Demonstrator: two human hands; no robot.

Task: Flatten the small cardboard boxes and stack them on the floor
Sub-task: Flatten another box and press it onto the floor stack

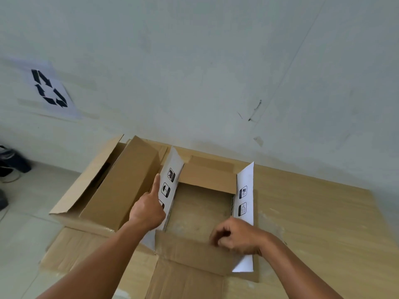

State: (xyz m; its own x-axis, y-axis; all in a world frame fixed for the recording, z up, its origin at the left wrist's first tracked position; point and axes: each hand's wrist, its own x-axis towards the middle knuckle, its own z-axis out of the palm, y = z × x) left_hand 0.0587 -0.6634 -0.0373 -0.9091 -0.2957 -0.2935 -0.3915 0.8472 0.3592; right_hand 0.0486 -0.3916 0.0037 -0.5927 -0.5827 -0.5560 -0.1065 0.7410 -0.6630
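Note:
A small open cardboard box (200, 210), brown inside and white outside with black handling icons, sits on flat cardboard against the wall. My left hand (148, 209) holds its upright left white flap (171, 169), with one straight finger lying along the flap's edge. My right hand (236, 236) has its fingers curled over the right end of the near brown flap (190, 251), beside the right white flap (245, 190). A longer brown box (112, 186) with open flaps lies touching the small box's left side.
Large flattened cardboard sheets (313, 223) cover the floor under both boxes. The white wall (194, 72) rises just behind them, with a recycling-symbol paper (49, 88) taped at the left. Dark objects (10, 162) sit on the pale tiled floor (26, 223) at the far left.

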